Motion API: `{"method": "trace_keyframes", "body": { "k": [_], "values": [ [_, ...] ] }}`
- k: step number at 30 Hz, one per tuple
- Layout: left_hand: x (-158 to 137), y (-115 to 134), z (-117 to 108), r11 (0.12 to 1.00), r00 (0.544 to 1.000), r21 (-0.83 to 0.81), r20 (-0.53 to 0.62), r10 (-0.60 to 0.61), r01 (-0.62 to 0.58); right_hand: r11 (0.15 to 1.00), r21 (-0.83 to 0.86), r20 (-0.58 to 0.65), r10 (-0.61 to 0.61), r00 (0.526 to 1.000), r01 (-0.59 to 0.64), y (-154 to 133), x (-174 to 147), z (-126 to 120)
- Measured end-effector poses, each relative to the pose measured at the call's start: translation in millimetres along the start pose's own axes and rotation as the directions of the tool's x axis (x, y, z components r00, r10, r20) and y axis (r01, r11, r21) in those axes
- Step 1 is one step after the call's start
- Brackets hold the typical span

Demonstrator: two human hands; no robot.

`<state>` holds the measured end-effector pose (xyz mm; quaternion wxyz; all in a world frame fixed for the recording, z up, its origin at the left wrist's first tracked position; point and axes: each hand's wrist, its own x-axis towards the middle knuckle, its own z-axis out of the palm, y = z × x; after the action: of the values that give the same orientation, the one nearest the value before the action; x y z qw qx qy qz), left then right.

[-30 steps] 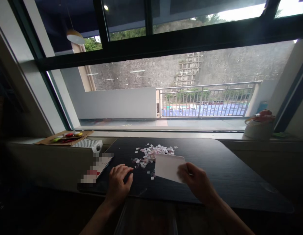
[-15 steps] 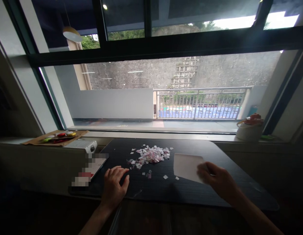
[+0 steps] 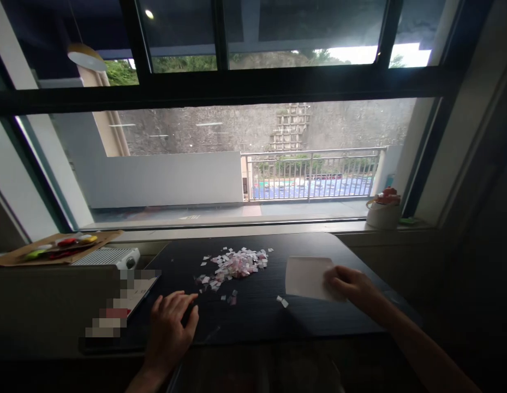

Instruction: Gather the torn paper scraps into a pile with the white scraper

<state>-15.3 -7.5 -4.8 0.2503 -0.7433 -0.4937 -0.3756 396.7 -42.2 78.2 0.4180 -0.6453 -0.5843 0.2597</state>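
My right hand (image 3: 342,283) is closed on the right edge of a flat white card or sheet (image 3: 306,277), tilted just over the dark table (image 3: 253,322). Two small paper pieces (image 3: 282,301) lie close to the sheet's lower left corner. My left hand (image 3: 173,322) rests near the table's front left, fingers apart and slightly bent, holding nothing. Beyond it, a heap of small white and pinkish paper bits (image 3: 239,263) spreads over the table. A few stray bits (image 3: 232,297) lie between the heap and my left hand.
A partly pixelated booklet or flat item (image 3: 136,295) lies at the table's left edge. Left of the table stands a white heater-like unit (image 3: 109,257), beside brown paper (image 3: 16,252) with colourful items. A white pot (image 3: 383,214) sits on the windowsill. A large window spans the back.
My view has turned a little to the right. The sheet in my right hand has moved left relative to the table, and two loose bits now lie together beside it. My left hand stays open.
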Motion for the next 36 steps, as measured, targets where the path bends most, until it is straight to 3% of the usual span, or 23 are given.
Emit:
{"method": "trace_keyframes", "body": {
  "k": [5,9,14,20,29,36],
  "values": [
    [0,-3,0,0.999,0.999,0.015,-0.017,0.034,-0.034,0.957,0.257,0.115,0.11,0.987,-0.137,22,13,12],
    [0,-5,-1,0.999,0.999,0.01,0.005,0.037,-0.037,0.936,0.276,0.209,0.166,0.964,-0.221,30,9,10],
    [0,-6,0,1.0,0.999,0.003,0.012,0.031,-0.031,0.92,0.336,0.227,0.131,0.965,-0.204,20,14,11],
    [0,-8,1,1.0,1.0,-0.001,0.005,0.029,-0.029,0.92,0.308,0.293,0.148,0.945,-0.24,13,27,24],
    [0,-7,0,0.999,0.999,0.012,0.006,0.046,-0.046,0.921,0.255,0.434,0.162,0.886,-0.293,9,4,7],
    [0,-9,1,0.998,0.998,0.017,-0.005,0.065,-0.065,0.922,0.231,0.455,0.18,0.872,-0.311,9,-10,-9]
  ]
}}
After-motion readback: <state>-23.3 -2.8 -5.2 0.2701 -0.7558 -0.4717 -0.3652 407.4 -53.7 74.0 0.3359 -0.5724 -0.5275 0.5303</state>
